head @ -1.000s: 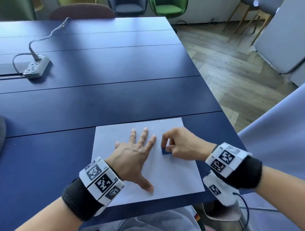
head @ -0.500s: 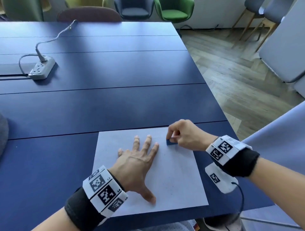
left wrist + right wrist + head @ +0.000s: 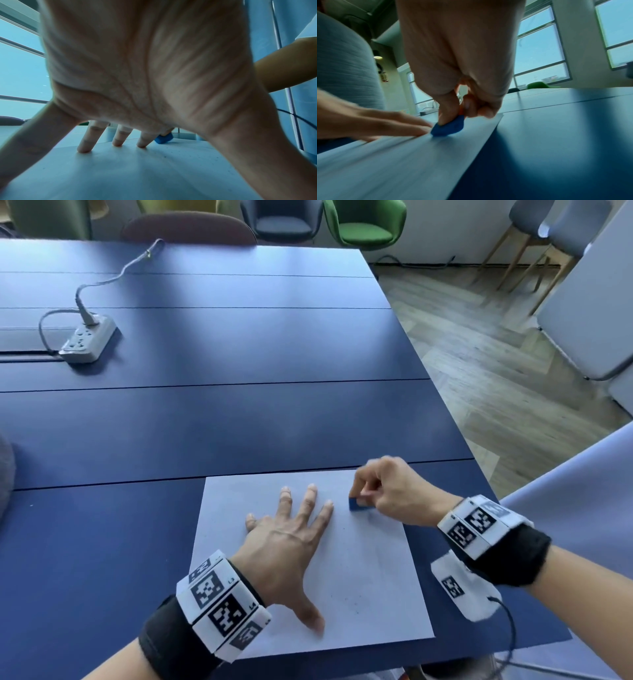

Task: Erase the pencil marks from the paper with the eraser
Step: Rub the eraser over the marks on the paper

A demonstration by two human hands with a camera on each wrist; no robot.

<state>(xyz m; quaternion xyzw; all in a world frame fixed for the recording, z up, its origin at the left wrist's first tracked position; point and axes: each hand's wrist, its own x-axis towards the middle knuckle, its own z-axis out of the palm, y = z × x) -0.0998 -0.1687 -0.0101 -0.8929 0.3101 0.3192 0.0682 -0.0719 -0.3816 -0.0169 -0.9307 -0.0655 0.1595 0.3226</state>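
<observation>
A white sheet of paper [image 3: 370, 583] lies near the front right corner of the dark blue table [image 3: 212, 422]. My left hand [image 3: 291, 542] lies flat on the paper with fingers spread, holding it down. My right hand [image 3: 383, 491] pinches a small blue eraser [image 3: 359, 504] and presses it onto the paper near its far right corner, just right of my left fingertips. The eraser [image 3: 448, 126] shows under thumb and fingers in the right wrist view, and the eraser [image 3: 163, 138] peeks past my left fingers [image 3: 118, 138]. Tiny dark specks dot the paper; pencil marks are too faint to tell.
A grey power strip [image 3: 87, 338] with its cable lies at the far left of the table. Chairs, among them a green one [image 3: 363, 224], stand beyond the far edge. The table's right edge runs close to the paper, with wooden floor [image 3: 496, 364] beyond.
My right hand has carried the eraser away from me along the paper, from beside the left index knuckle toward the far right corner. The left hand has stayed flat on the sheet.
</observation>
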